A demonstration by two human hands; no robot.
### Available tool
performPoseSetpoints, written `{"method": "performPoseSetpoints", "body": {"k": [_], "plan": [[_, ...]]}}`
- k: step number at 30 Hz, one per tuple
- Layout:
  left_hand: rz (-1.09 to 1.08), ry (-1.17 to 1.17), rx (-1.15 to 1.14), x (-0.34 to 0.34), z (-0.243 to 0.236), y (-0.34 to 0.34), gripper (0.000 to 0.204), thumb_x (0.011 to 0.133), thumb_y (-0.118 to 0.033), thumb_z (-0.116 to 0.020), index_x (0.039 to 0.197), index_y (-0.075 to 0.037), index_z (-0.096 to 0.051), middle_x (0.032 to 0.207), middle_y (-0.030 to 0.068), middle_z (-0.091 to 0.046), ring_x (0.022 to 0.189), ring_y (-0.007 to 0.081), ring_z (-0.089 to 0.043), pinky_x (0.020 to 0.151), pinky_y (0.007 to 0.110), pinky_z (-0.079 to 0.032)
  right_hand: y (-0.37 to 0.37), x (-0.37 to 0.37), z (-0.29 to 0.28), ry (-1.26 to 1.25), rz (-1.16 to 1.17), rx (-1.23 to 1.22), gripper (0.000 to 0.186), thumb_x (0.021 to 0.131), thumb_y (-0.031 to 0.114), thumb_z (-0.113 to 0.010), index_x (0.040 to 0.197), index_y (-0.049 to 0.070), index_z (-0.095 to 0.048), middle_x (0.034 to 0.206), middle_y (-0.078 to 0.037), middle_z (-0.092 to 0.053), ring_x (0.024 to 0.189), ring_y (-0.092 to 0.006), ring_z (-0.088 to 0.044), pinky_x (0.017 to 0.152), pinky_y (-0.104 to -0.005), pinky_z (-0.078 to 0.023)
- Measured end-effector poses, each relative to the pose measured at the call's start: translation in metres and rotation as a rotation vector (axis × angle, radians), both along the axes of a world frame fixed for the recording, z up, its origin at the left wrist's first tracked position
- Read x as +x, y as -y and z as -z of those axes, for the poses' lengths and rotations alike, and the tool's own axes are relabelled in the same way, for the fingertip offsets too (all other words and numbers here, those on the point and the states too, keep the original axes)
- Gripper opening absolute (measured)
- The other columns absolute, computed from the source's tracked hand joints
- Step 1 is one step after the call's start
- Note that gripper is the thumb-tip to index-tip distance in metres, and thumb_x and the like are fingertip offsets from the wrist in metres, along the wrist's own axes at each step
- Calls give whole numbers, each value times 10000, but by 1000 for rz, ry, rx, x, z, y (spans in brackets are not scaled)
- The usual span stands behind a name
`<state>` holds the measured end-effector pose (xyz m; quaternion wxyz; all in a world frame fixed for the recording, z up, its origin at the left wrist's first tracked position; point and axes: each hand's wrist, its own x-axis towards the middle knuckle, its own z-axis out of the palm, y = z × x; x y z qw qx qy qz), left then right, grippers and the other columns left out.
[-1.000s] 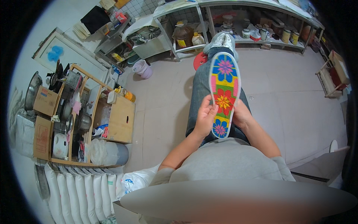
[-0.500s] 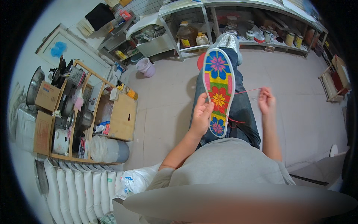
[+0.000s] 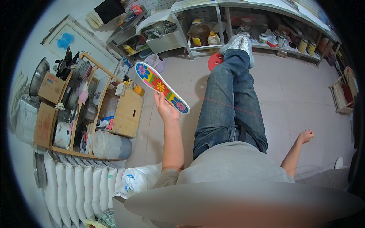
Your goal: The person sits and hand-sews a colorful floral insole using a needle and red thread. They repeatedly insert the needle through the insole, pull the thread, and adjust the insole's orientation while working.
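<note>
My left hand (image 3: 167,109) grips an insole (image 3: 161,86) by its edge and holds it up, tilted, left of my legs. Bright stitched flowers in blue, red, yellow, green and pink cover the insole, and its rim is white. From it a thin red thread (image 3: 228,104) runs taut across my jeans (image 3: 218,110) towards my right hand (image 3: 305,136). That hand is closed, far out to the right at the end of a bent arm. The thread's last stretch is too faint to follow, and no needle can be made out.
A wooden shelf (image 3: 95,152) crowded with pots and boxes stands at the left, above a row of white sacks (image 3: 79,190). A lilac bucket (image 3: 154,62) and a red stool (image 3: 215,61) are ahead. Metal shelving (image 3: 222,24) holds jars and bottles; a wooden rack (image 3: 340,97) stands right.
My left hand has carried the insole from over my legs out to the left and tilted it. My right hand has moved outward to the right and nearer me, drawing the red thread out longer.
</note>
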<state>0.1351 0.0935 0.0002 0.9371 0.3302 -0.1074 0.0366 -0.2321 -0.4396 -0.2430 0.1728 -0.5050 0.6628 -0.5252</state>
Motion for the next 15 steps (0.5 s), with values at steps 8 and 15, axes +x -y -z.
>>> {"method": "performPoseSetpoints", "body": {"k": [8,15], "plan": [[1137,-15,-492,-50,0,52,604,916,-354,-490,1395,-65,-261,623,74,-436,462,132,-421,482,248,-348,-176,163,-186,336,-1107,-365,118,887,54,-495,993,24,-537,912,-74,-536,774,-163,-570,717,-275,-471],[1333,-83,-499,-91,-2,85,641,928,-385,-459,1407,-39,-211,637,83,-491,456,126,-482,450,241,-393,-321,188,-299,-21,-1422,-979,221,662,9,-676,872,44,-616,818,-75,-526,725,-212,-522,626,-306,-429]]}}
